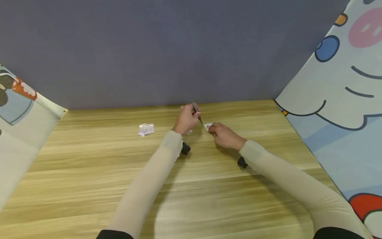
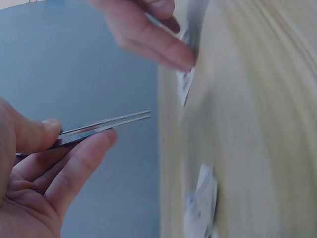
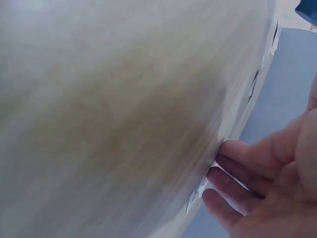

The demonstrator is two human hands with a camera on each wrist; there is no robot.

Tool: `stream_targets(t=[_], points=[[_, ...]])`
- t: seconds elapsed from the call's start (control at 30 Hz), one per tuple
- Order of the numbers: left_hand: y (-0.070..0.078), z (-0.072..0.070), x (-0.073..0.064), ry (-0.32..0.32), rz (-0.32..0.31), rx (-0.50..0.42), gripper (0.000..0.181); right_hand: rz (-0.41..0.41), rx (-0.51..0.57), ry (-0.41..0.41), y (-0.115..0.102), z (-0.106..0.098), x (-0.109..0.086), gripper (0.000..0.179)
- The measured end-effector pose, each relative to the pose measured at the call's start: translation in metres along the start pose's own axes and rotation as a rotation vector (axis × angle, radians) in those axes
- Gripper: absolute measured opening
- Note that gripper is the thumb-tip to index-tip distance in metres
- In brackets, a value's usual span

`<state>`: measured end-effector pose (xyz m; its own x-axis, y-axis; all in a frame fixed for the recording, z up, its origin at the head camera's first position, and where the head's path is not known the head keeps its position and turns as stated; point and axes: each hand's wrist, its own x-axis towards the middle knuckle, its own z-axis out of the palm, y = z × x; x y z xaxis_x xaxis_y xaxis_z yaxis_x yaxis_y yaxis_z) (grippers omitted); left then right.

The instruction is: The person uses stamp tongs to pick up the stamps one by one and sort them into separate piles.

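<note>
My left hand (image 1: 186, 118) pinches a pair of slim metal tweezers (image 2: 106, 125) between thumb and fingers. In the left wrist view the two tips stand slightly apart, with nothing between them. The tips point toward a small white printed packet (image 1: 208, 126) on the table. My right hand (image 1: 225, 135) holds that packet by its right side, thumb and fingertips down at the tabletop. In the right wrist view, the fingers cover much of the packet (image 3: 191, 202). Another small whitish packet (image 1: 188, 132) lies beneath my left wrist, partly hidden.
Several small clear and white packets (image 1: 146, 129) lie in an overlapping pile on the wooden table (image 1: 197, 199), left of my left hand. A grey panel (image 1: 167, 53) rises at the table's back edge. Cartoon-printed panels (image 1: 337, 83) border the sides.
</note>
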<state>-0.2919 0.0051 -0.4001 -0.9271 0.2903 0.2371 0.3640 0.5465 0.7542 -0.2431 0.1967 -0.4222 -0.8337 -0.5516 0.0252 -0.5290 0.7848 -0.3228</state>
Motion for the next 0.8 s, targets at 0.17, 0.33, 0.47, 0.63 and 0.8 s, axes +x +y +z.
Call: stream_targets(t=[0.17,0.33,0.47,0.63,0.8], points=[[-0.005,-0.016,-0.006,0.005,0.002,0.011,0.007,-0.007,-0.008,0.031,0.0,0.0,0.005,0.028],[-0.015,-0.027,-0.009,0.029,-0.01,0.015,0.006,0.059,0.001,0.066,-0.007,0.003,0.01,0.025],[-0.024,-0.037,-0.012,0.043,-0.049,0.045,0.005,0.031,0.031,0.116,-0.018,0.008,0.018,0.022],[-0.034,-0.049,-0.017,0.052,-0.076,0.031,0.006,-0.087,0.073,0.073,-0.034,0.013,0.028,0.026],[-0.039,-0.059,-0.023,0.051,-0.09,0.032,0.007,-0.123,0.082,-0.005,-0.045,0.014,0.039,0.029]])
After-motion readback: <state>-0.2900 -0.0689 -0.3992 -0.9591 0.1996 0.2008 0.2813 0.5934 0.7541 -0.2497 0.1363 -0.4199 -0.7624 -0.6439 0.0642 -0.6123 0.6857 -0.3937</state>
